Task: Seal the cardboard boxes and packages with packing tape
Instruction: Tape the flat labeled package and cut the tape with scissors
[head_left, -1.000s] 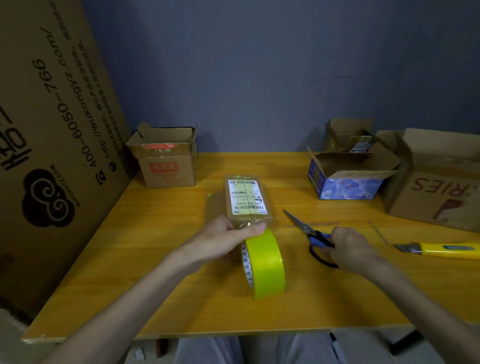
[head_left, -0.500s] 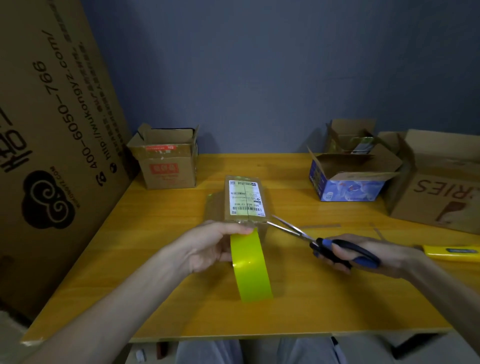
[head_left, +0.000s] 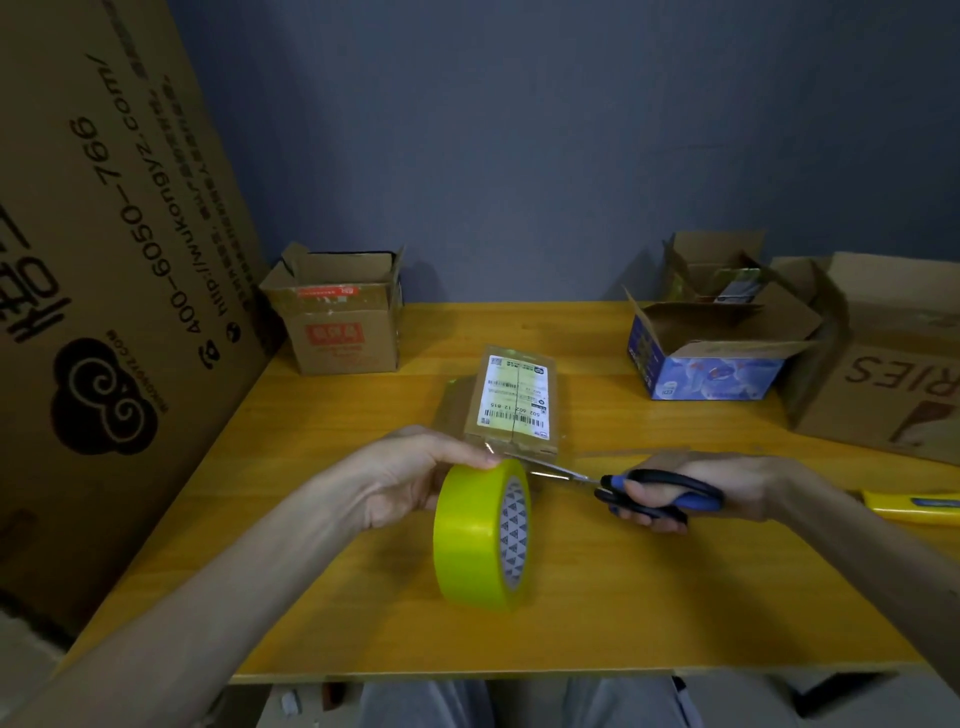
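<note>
You have a yellow-green roll of packing tape (head_left: 480, 535) standing on edge near the front of the worktop (head_left: 322, 597). Just behind it lies a small flat brown package (head_left: 511, 402) with a white barcode label facing up.

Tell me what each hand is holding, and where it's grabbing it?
The left hand holds the yellow tape roll by its top edge. The right hand holds the scissors by their blue-and-black handles.

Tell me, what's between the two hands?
In the head view, the yellow tape roll and the scissors' blades lie between left hand and right hand.
</note>
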